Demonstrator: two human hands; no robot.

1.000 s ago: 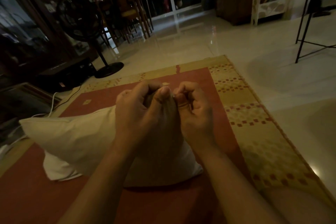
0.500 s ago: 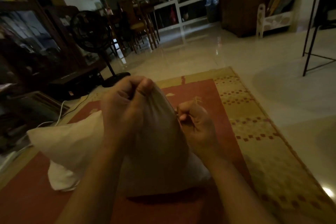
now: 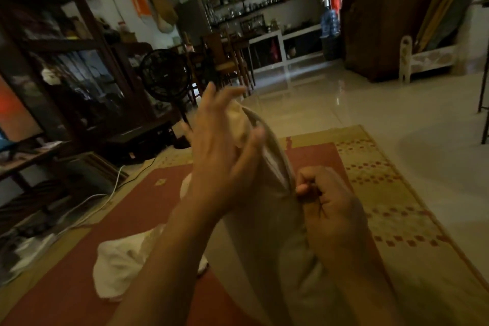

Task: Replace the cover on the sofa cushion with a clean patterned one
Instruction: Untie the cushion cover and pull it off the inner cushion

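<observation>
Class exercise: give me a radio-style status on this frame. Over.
Left hand gripping cover's top corner. Right hand pinched at zipper. Cushion upright on rug, cover partly open. Nothing obstructing.

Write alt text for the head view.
Two bare hands work a beige cushion cover open: the left hand holds its raised top end while the right hand pinches at the open seam. The cushion lies on a red and tan rug in a dim room, a floor fan behind.

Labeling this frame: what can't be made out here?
Head view, the only one:
- Zip pull: hidden inside the right hand.
- Cushion near end: cut off by the bottom edge.
- Left hand fingertips: motion-blurred.
- Cabinet contents: too dark.
</observation>
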